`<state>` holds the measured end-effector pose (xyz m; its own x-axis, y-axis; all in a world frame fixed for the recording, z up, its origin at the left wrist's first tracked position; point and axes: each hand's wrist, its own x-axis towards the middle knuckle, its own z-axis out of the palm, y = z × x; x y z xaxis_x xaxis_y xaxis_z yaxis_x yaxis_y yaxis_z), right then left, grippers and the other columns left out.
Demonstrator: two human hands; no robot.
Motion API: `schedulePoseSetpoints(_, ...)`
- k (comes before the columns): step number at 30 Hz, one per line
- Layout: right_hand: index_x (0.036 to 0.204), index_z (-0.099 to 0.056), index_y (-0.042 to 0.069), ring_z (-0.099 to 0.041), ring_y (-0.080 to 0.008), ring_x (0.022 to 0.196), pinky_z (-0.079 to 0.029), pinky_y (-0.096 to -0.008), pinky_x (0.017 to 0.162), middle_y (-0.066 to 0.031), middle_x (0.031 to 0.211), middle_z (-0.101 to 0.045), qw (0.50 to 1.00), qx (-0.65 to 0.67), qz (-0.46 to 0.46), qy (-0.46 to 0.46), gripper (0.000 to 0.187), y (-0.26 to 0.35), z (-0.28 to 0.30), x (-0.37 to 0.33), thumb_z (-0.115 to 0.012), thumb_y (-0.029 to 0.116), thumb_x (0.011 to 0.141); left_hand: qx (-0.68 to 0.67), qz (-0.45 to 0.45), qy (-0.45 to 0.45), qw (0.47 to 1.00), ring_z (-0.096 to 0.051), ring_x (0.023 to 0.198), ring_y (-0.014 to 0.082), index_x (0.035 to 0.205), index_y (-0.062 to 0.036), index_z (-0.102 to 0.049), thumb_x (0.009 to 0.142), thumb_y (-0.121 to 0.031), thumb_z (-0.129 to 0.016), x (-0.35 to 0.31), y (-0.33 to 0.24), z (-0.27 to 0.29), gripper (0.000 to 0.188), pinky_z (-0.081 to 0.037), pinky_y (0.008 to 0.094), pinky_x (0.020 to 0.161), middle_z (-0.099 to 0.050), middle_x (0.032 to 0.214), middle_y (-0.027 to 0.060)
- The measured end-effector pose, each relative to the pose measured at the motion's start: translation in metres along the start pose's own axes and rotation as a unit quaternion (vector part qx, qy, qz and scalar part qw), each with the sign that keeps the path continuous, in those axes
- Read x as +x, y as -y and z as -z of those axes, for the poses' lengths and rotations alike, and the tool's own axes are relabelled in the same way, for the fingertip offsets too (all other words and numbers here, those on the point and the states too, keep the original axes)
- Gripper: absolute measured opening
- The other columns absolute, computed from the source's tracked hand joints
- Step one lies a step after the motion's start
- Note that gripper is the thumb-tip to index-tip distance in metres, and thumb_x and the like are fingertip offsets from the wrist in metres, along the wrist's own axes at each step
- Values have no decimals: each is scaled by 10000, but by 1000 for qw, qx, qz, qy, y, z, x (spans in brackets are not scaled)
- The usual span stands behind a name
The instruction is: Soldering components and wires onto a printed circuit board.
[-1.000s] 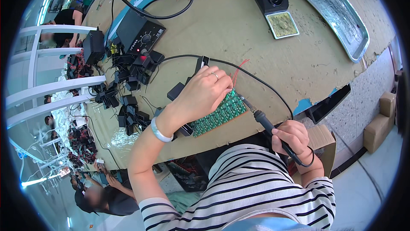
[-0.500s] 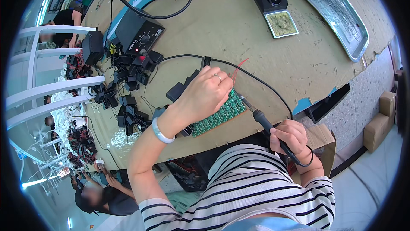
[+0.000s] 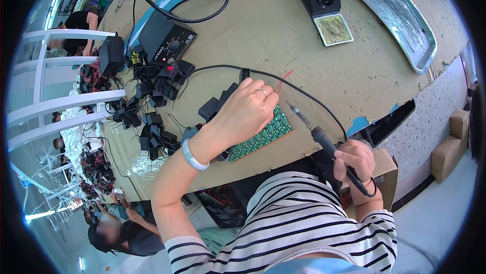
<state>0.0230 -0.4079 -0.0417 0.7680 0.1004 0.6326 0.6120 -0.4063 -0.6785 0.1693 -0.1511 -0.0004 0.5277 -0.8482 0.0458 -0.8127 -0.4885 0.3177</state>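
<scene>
Near the centre of the frame, the left hand (image 3: 246, 113) lies curled, fingers together, on a green circuit board (image 3: 260, 135) that rests flat on the brown workbench (image 3: 273, 36). Just right of it, the right hand (image 3: 356, 158) is closed around the handle of a soldering iron (image 3: 324, 142) — its tip now hangs in the air beside the board's right edge, raised a little from where it sat half a second ago. Judging by that lift, one joint seems finished. A control box (image 3: 166, 43) sits at upper left.

Tan workbench (image 3: 283, 36), speckled floor (image 3: 435, 107)
</scene>
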Motion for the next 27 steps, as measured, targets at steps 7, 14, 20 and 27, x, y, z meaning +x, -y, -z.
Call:
schedulePoseSetpoints(7, 958, -609, -14, -599, -222, 520, -498, -332, 473, -76, 698, -610, 999, 8, -10, -43, 149, 0, 4, -7, -678, -10, 825, 16, -7, 0, 1000, -593, 846, 266, 845, -18, -637, 768, -56, -729, 0, -1, 0, 126, -458, 376, 788, -623, 845, 89)
schedulePoseSetpoints(14, 955, -608, -16, -588, -220, 512, -490, -326, 468, -76, 692, -607, 999, -15, -4, -48, 137, 7, 5, -4, -676, -9, 836, 26, 4, -19, 999, -591, 858, 246, 849, -15, -635, 788, -59, -695, 0, -2, 2, 96, -467, 368, 780, -623, 838, 85)
schedulePoseSetpoints(20, 951, -603, -1, -583, -240, 523, -492, -351, 496, -89, 685, -603, 999, -27, -15, -45, 93, 15, 2, -7, -662, 27, 885, 0, 61, -114, 992, -619, 1054, 293, 1038, -26, -678, 821, -127, -754, -29, -12, 16, 251, -500, 413, 920, -651, 1059, 98)
schedulePoseSetpoints(27, 1021, -541, 2, -537, -188, 532, -439, -311, 488, -108, 652, -541, 998, -40, -28, -46, 95, 16, 1, -21, -542, 94, 998, 107, 406, -298, 857, -649, 850, 324, 1050, -24, -652, 916, -9, -633, -160, -13, 31, 136, -520, 378, 715, -650, 973, 144)
